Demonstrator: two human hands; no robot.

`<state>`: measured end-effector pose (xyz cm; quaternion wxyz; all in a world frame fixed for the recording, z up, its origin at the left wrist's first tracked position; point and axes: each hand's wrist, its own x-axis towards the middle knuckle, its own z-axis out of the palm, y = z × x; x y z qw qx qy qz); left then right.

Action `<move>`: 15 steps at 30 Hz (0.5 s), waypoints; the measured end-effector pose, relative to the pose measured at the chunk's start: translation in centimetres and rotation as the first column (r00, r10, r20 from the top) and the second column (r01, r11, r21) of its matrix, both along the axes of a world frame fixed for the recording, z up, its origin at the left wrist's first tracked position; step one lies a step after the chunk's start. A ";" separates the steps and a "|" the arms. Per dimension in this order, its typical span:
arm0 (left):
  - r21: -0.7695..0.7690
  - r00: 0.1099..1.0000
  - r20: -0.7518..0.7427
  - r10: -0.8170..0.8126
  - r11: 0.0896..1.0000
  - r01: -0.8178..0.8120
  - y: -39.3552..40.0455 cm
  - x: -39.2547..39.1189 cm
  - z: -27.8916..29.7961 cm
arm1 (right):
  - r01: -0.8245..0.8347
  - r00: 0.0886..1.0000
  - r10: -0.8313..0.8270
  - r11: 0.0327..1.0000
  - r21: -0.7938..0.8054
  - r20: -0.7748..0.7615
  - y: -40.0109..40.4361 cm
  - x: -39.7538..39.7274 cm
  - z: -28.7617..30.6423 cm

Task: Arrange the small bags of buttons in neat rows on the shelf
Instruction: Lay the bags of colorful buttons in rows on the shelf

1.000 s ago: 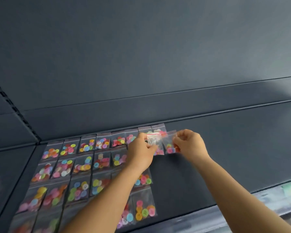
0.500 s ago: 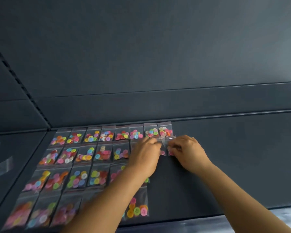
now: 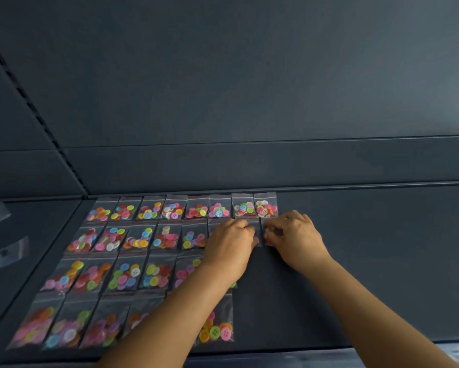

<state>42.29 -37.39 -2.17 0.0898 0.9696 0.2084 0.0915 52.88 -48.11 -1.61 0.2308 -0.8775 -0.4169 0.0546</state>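
Observation:
Small clear bags of coloured buttons lie in rows on the dark shelf [image 3: 377,264]. The back row [image 3: 219,209] holds several bags, ending at a bag [image 3: 266,207] on the right. My left hand [image 3: 229,248] and right hand [image 3: 296,239] are down at the right end of the second row [image 3: 167,236], knuckles up. Each hand's curled fingers pinch a bag against the shelf: the left one [image 3: 257,232], the right one [image 3: 265,229]. Both bags are mostly hidden. My left forearm covers part of the third and front rows.
A lone bag [image 3: 217,330] sits at the right end of the front row, near the shelf's front edge [image 3: 329,346]. The right half of the shelf is bare. Clear packets [image 3: 3,252] lie on the neighbouring shelf at left, beyond a perforated upright [image 3: 37,112].
Both hands came down from holding the two bags above the shelf and now hold them against its surface in the second row. The view has shifted to the left.

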 end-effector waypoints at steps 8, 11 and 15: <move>-0.014 1.000 -0.018 -0.008 1.000 0.008 -0.2 -0.4 0.8 | -0.002 1.000 0.003 0.998 -0.059 0.017 0.1 -0.2 0.6; 0.000 1.000 0.005 0.000 1.000 0.000 -0.2 -1.2 1.3 | -0.021 0.998 0.024 0.998 -0.058 0.055 0.2 -0.8 1.0; 0.018 0.997 0.050 0.065 0.998 -0.066 0.4 -3.2 2.2 | -0.090 0.991 0.096 0.994 -0.060 0.098 1.1 -2.3 1.7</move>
